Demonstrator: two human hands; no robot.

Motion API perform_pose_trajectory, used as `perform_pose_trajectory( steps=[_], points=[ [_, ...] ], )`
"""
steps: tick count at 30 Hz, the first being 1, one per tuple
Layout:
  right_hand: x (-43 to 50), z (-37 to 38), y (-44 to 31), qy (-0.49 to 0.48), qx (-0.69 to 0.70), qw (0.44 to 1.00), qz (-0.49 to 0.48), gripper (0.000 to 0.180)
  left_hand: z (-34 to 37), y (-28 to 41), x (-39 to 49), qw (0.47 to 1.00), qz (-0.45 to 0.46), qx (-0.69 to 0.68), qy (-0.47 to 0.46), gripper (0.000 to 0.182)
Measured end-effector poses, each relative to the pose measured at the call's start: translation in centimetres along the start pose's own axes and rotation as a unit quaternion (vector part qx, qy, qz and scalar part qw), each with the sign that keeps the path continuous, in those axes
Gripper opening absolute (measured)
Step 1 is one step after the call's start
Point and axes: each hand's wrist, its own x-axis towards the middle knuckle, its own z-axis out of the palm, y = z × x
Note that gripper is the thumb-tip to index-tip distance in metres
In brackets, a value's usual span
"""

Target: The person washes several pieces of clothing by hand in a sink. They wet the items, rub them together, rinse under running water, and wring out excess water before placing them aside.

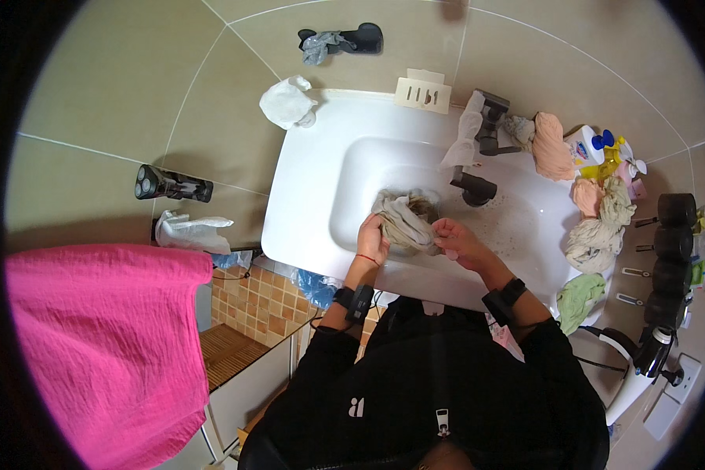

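My left hand (371, 241) grips the near left side of a wet, bunched cloth (404, 218), off-white and beige, over the basin of a white washbasin (352, 161). The fingers of my right hand (461, 242) pinch the cloth's right edge. Its far side hangs low in the basin, where some suds show. Just beyond my right hand stands a dark faucet spout (474, 189), pointing left over the basin. Soap bubbles dot the white surface to the right of the spout.
Several wrung cloths lie along the right rim, among them a peach cloth (552, 147), a patterned cloth (594, 244) and a green cloth (580, 301). Pump bottles (587, 147) stand behind them. A hair dryer (637, 370) hangs at right, a pink towel (111, 346) at left.
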Motion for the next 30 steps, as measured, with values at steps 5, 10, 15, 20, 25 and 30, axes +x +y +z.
perform_pose_trajectory(
  steps=[5, 10, 15, 20, 25, 30],
  points=[
    [-0.7, -2.4, 0.6, 0.026, -0.1, 0.992, -0.068, 0.027, -2.0, -1.0, -0.2, 0.992, 0.037, 0.052, 0.105, 0.018],
    [0.2, -2.1, 1.8, 0.177, 0.076, 0.979, 0.067, 0.016, -0.9, -0.8, -1.7, 0.992, 0.059, -0.081, 0.072, 0.027],
    [4.0, 2.1, 1.5, 0.446, -0.248, 0.84, -0.183, 0.013, 0.3, -0.4, -2.3, 0.995, 0.072, -0.069, -0.01, 0.038],
    [8.7, 9.1, 1.1, 0.211, -0.34, 0.867, -0.296, 0.016, 1.2, -2.0, -1.4, 0.987, -0.02, -0.15, -0.053, 0.033],
    [9.4, 11.2, 1.9, 0.32, -0.462, 0.77, -0.302, 0.015, 0.9, -1.7, -1.1, 0.99, -0.017, -0.136, -0.018, 0.022],
    [10.1, 9.7, 2.1, 0.243, -0.31, 0.849, -0.353, 0.022, 1.5, -0.9, -1.1, 0.989, -0.033, -0.141, 0.003, 0.018]
  ],
)
